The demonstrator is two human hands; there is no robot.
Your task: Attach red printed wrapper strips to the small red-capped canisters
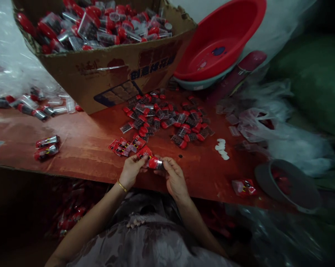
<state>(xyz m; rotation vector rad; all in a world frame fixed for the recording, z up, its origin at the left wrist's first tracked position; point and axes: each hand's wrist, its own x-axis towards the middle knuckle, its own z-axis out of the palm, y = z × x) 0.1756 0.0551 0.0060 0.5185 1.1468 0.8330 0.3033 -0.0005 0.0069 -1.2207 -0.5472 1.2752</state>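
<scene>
My fingers cover most of the small red-capped case (155, 163); its contents are too small to tell. Upper left, the cardboard box (100, 70) runs off frame.

Dim, warm light from above; table (81, 144) evenly lit, foreground dark. Edges bowed, right side smeared with blur.
</scene>
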